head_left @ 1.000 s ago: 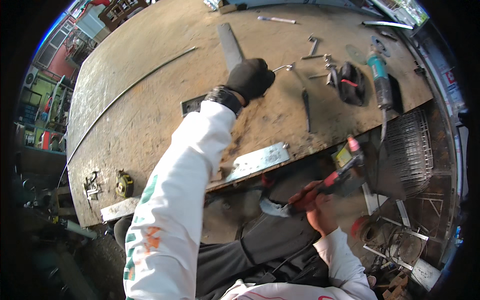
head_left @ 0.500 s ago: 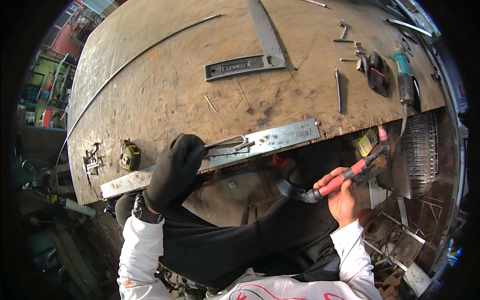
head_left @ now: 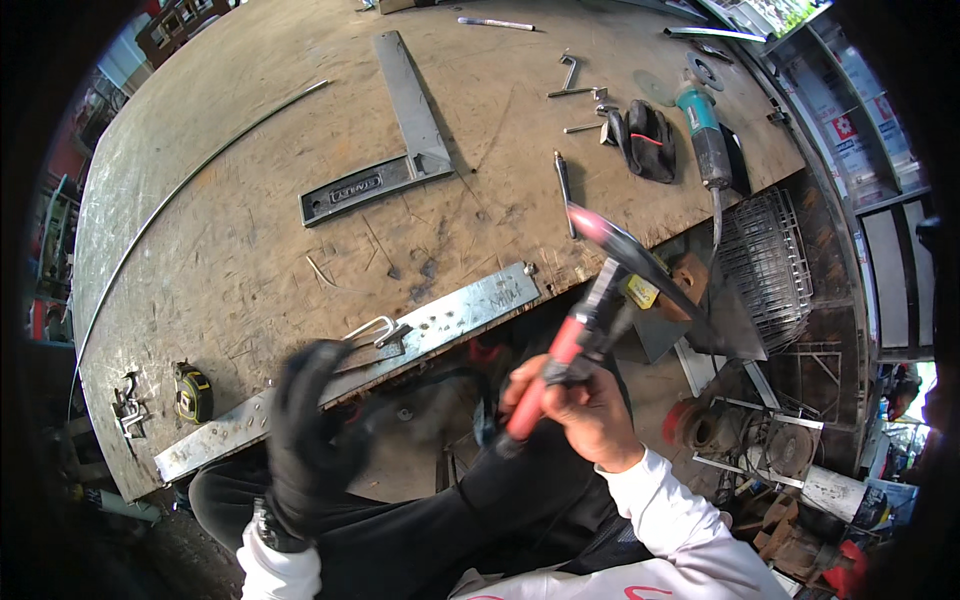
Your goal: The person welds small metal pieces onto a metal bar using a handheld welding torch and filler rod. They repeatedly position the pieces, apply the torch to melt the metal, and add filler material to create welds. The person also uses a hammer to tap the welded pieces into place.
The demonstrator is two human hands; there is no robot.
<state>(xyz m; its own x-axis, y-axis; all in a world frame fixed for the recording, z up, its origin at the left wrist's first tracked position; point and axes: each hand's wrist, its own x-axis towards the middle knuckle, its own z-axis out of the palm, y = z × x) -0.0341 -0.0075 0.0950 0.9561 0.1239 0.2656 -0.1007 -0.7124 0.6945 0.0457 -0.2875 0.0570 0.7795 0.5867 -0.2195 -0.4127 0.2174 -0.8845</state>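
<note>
My right hand [head_left: 585,410] is bare and wrapped round the red handle of a TIG welding torch [head_left: 568,345]. The torch's pink nozzle end points up toward the bench, blurred by motion. My left hand [head_left: 310,435], in a black glove, hovers at the bench's front edge by a flat metal strip [head_left: 480,308]. Motion smears its fingers, so I cannot make out whether they hold anything. On the strip, just past the glove, lies a small bent metal rod [head_left: 378,328] with a flat piece beside it.
On the wooden bench [head_left: 250,250] lie a try square [head_left: 410,130], a tape measure [head_left: 192,392], metal bits [head_left: 128,408] and a long thin rod [head_left: 200,165]. At right are an angle grinder [head_left: 705,135], a black glove [head_left: 650,145] and a wire rack [head_left: 765,265].
The torch has swung up and left in my right hand, nearer the bench edge. My left glove has drawn back from the bent rod toward me. The view has shifted to the right.
</note>
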